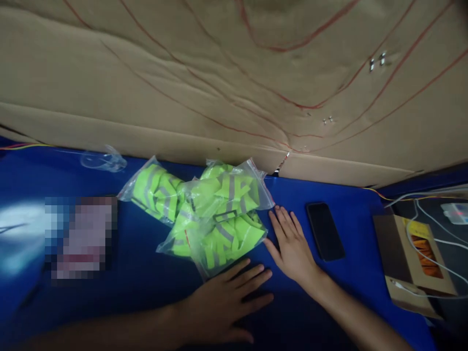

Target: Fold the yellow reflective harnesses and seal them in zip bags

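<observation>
Several clear zip bags, each with a folded neon-yellow vest with grey reflective strips, lie heaped on the blue table (pixel 139 302). One bagged vest (pixel 155 192) is at the left of the heap, another (pixel 230 190) lies on top, and a further one (pixel 228 241) is in front. My left hand (pixel 223 307) is spread palm down just in front of the heap, fingers apart and holding nothing. Flat at the heap's right edge rests my right hand (pixel 290 243), its fingers stretched out by the bag's corner; whether it touches the plastic I cannot tell.
A black phone (pixel 325 231) lies right of my right hand. Farther right is an open cardboard box (pixel 413 258) with orange contents and white cables (pixel 431 258) across it. A crumpled clear bag (pixel 104 160) and a pixelated item (pixel 84 236) are on the left. Brown board (pixel 183 63) with red lines rises behind.
</observation>
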Demonstrator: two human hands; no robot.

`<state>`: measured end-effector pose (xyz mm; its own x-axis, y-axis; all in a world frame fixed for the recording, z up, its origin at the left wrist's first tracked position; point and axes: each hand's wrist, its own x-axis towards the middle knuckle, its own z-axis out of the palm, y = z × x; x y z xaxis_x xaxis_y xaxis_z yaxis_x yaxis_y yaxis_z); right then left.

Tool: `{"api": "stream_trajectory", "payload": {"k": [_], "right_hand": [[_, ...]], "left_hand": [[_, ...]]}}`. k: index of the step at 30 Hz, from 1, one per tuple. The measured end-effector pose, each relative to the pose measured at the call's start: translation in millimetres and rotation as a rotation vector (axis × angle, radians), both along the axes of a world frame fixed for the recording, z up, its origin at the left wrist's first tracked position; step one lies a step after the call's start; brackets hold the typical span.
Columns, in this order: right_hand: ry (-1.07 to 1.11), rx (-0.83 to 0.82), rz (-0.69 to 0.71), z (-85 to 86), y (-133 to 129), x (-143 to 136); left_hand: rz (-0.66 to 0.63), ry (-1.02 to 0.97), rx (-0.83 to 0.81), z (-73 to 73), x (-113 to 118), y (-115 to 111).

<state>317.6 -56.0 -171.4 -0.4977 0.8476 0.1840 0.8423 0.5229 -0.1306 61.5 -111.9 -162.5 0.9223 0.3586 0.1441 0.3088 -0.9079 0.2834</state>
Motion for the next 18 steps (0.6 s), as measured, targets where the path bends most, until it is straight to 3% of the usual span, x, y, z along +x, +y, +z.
{"api": "stream_trajectory", "payload": {"k": [7,18], "right_hand": [[0.018,-0.011,0.004,-0.8,-0.9,1.6],[0.045,-0.080,0.020,0.3,0.3,7.3]], "left_hand": [[0.016,0.026,-0.099,2.5,-0.4,-1.5],[0.045,-0.103,-0.062,2.2,-2.4,3.0]]}}
